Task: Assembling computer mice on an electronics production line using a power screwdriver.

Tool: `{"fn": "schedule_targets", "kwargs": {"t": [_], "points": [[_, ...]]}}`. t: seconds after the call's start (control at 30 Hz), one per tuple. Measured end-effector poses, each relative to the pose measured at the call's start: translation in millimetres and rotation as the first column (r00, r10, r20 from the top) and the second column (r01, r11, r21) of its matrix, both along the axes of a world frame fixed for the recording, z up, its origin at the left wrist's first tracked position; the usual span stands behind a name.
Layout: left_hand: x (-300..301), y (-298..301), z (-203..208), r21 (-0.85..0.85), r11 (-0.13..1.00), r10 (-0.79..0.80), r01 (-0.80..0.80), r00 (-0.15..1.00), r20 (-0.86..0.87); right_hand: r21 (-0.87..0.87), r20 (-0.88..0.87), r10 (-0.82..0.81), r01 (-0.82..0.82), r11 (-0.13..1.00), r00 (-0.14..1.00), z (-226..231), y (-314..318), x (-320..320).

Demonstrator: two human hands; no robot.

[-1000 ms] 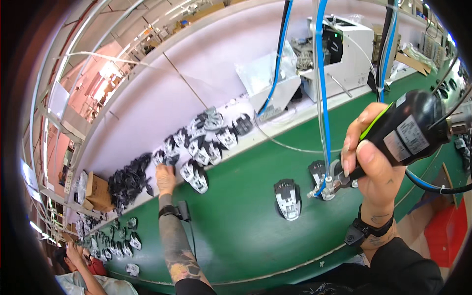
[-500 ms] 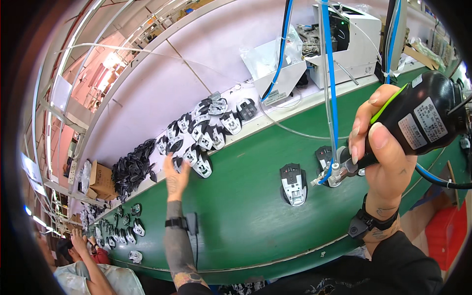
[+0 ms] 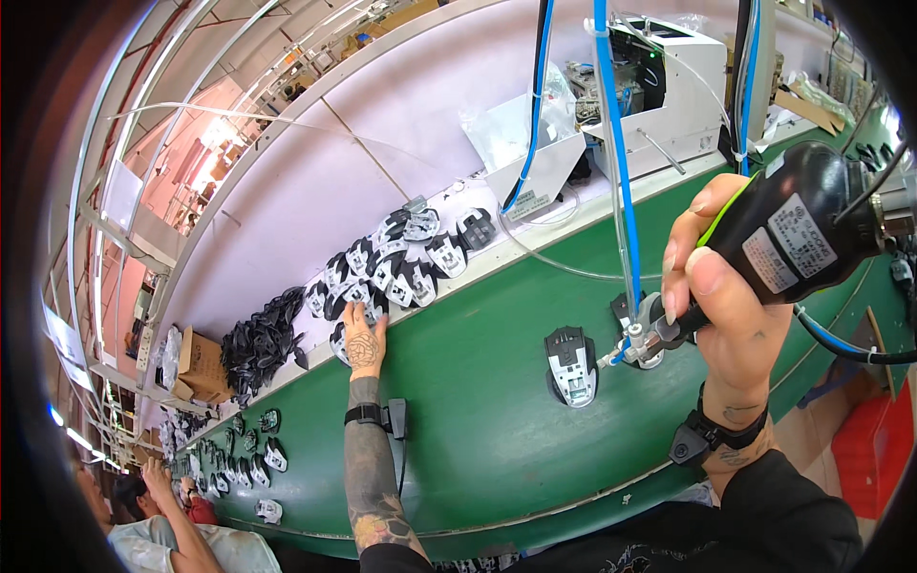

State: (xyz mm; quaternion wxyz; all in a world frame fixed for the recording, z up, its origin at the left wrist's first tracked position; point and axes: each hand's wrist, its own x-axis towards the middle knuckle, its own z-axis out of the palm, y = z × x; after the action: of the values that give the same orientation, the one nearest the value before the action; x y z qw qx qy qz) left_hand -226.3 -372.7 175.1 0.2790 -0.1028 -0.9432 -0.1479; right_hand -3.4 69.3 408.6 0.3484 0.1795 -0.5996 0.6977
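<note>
The right hand [image 3: 731, 315] wraps a driver [image 3: 793, 229] over the desk [image 3: 478, 411]. One shell [image 3: 573, 368] lies there, another [image 3: 622, 307] partly behind the driver's tip; whether they're finished, I can't tell. Open desk stretches leftward. The left hand [image 3: 364, 346], fingers slightly spread, reaches the pile [image 3: 411, 277], its grip hidden; those shells look undone. The ledge [image 3: 478, 272] bounds the room.

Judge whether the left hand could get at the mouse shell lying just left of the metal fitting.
Probably yes: only green work surface shows between the left hand and that mouse shell. The metal fitting is close, but on the shell's far side.
</note>
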Motion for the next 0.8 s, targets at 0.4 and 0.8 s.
{"fn": "schedule_targets", "kwargs": {"t": [0.4,0.8], "points": [[83,63,29,0.049,0.999,-0.022,0.019,0.998,0.065,-0.135,0.017,0.02,-0.018,0.991,1.0,2,-4,3],[270,205,132,0.373,0.443,-0.812,0.815,0.189,0.552,-0.103,-0.489,-0.597,0.637,0.764,0.636,-5,-12,8]]}}
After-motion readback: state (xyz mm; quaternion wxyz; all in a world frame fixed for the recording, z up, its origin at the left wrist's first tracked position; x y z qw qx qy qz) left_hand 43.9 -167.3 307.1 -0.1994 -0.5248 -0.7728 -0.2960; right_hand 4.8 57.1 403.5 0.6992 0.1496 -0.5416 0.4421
